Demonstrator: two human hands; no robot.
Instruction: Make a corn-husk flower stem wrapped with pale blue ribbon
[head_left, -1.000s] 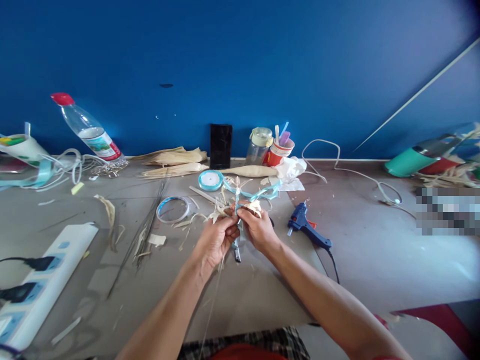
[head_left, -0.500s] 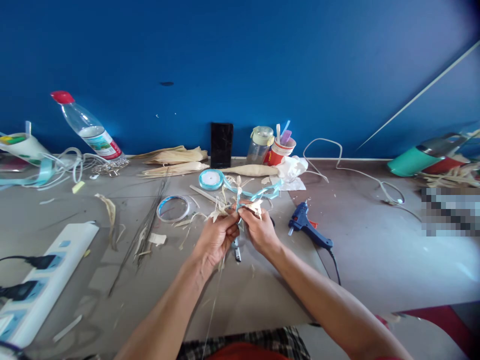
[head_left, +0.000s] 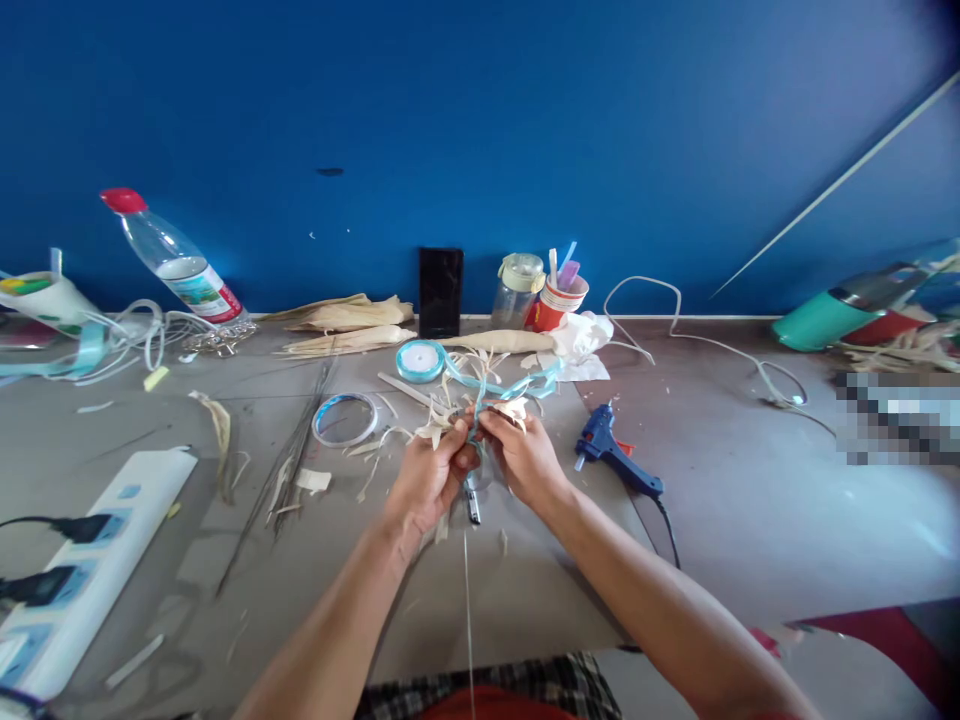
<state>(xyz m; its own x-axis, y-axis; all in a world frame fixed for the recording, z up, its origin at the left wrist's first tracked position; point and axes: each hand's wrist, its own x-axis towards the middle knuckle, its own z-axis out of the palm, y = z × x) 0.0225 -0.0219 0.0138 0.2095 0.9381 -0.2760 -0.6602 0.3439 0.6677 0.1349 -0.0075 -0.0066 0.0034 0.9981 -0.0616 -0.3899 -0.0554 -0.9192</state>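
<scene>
My left hand point(head_left: 431, 470) is closed around the base of a small bunch of pale dried-husk flowers point(head_left: 435, 430). My right hand point(head_left: 529, 455) pinches the light blue ribbon point(head_left: 480, 395) where it crosses the bunch, its fingertips close to the left thumb. From there the ribbon runs back over the table to a ribbon spool point(head_left: 420, 361). Below the hands lies a pen-like tool point(head_left: 472, 503), its upper part hidden. A thin pale thread point(head_left: 468, 600) hangs down toward my lap. The fingers hide just how the ribbon goes round the stems.
A blue glue gun point(head_left: 615, 450) lies to the right, a tape roll point(head_left: 345, 420) and thin wires point(head_left: 292, 460) to the left. Dried husks point(head_left: 345, 315), a phone point(head_left: 441, 292), a jar point(head_left: 517, 288) and a red cup point(head_left: 559, 303) line the wall. A power strip point(head_left: 112, 550) sits front left.
My hands have moved slightly apart at the fingertips, and more blue ribbon shows between them. The thin thread has swung to the right and hangs straighter.
</scene>
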